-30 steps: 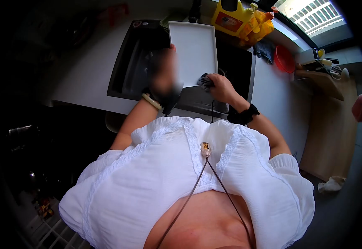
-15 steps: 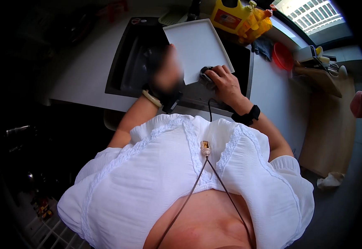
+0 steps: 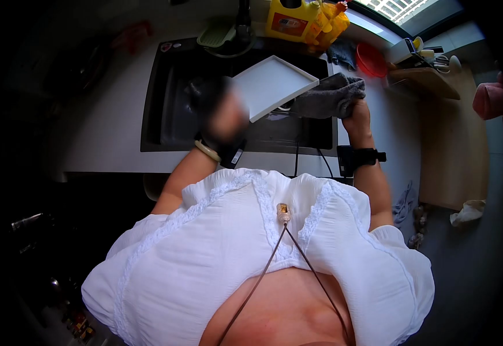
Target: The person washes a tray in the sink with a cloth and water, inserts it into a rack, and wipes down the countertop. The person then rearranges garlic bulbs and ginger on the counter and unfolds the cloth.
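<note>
White tray (image 3: 274, 85) turned, grey cloth (image 3: 337, 97) shifted right

Bright window (image 3: 401, 8) at upper right; pale counter (image 3: 101, 124); dim gray floor (image 3: 462, 271), lower right; left edge dark.

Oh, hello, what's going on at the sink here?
A person in a white top is at a dark sink. Their left hand, blurred in the picture, holds a shallow white tray by its left side, over the sink. Their right hand grips a bunched grey cloth, which is out to the tray's right and reaches over the sink's right edge. A yellow jug stands behind the sink.
</note>
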Demonstrator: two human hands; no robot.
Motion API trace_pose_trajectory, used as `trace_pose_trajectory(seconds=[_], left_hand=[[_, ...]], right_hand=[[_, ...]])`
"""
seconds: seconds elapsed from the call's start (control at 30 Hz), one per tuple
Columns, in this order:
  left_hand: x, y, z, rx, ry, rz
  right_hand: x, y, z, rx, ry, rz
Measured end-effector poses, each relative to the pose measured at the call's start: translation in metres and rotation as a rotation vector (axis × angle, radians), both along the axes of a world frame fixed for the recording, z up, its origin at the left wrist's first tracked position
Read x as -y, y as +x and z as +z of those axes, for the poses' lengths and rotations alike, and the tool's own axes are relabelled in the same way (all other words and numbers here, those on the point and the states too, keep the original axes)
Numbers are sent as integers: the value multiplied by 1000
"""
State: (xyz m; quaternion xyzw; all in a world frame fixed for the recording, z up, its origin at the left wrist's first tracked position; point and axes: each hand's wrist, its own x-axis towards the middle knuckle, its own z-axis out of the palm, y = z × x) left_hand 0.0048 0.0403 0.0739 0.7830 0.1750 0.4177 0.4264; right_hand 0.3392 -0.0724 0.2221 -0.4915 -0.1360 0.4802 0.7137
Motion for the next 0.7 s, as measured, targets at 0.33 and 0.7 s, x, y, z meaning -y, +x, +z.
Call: trace_pose_trajectory(seconds=[0.33, 0.7], left_hand=[[17, 66, 75, 253, -1851, -6], [7, 33, 78, -430, -1436, -315]], right_hand=[[-13, -87, 39, 516, 226, 287], [-51, -67, 28, 1151, 287, 207]])
